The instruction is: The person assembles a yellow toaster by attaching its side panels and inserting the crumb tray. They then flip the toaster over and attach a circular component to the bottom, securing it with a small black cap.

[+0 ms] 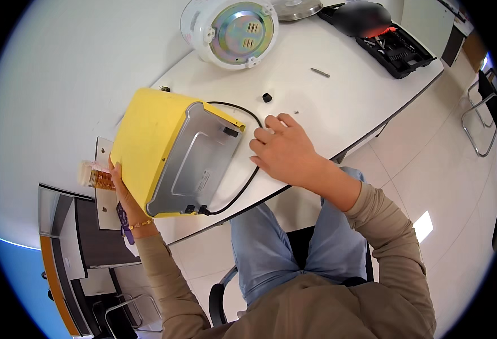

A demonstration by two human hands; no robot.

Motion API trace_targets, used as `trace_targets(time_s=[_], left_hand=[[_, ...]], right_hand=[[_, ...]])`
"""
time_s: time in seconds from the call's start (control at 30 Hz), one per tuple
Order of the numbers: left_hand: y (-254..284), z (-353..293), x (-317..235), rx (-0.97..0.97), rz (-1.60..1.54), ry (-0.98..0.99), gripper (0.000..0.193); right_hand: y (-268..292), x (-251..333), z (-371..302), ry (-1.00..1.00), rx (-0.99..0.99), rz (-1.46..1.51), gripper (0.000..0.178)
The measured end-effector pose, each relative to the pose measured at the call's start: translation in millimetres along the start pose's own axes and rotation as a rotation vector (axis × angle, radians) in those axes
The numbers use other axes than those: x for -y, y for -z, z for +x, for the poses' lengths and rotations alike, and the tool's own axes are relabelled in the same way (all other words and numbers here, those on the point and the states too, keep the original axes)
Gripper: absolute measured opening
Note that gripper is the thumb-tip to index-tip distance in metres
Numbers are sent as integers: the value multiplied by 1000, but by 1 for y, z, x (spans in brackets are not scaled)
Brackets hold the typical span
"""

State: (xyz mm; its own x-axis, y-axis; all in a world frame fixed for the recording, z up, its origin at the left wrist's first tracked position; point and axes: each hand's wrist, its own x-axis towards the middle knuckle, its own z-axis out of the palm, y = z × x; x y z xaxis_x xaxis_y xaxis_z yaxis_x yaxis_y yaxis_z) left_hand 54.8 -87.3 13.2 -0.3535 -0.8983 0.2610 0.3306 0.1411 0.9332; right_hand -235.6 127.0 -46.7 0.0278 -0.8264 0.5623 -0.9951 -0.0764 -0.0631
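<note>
Right fingers (264,136) curled, left fingers (117,172) on yellow casing (142,138), any pinch unclear; black cable (230,104) partly hidden, dark knob (267,98) nearby.

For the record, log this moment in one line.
left hand: against yellow electric appliance | right hand: curled beside black power cord | white table: black knob, metal rod, open tool case

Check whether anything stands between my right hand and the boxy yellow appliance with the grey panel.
Nothing visible stands in the gap between your right hand and the boxy yellow appliance. The thin black cord at its lower corner curves out and disappears behind the hand.
</note>
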Motion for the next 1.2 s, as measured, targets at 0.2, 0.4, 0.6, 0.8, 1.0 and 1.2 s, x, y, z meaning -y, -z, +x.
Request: trace_targets(time_s=[0.2,0.4,0.6,0.8,1.0,1.2], left_hand=[[-13,-4,-4,-20,-19,5,47],[-29,1,-7,48,56,55,47],[-19,16,-6,52,65,141,52],[-29,15,-5,76,-4,199,53],[24,30,21,127,399,-193,49],[12,26,32,-33,658,-346,48]], right_hand=[[-1,-4,-7,-149,-93,66,23],[-11,10,7,-343,-100,262,55],[-13,18,9,-343,2,378,48],[-5,18,5,-354,70,431,47],[-14,22,6,-324,-82,427,34],[-21,25,9,-336,-97,407,29]])
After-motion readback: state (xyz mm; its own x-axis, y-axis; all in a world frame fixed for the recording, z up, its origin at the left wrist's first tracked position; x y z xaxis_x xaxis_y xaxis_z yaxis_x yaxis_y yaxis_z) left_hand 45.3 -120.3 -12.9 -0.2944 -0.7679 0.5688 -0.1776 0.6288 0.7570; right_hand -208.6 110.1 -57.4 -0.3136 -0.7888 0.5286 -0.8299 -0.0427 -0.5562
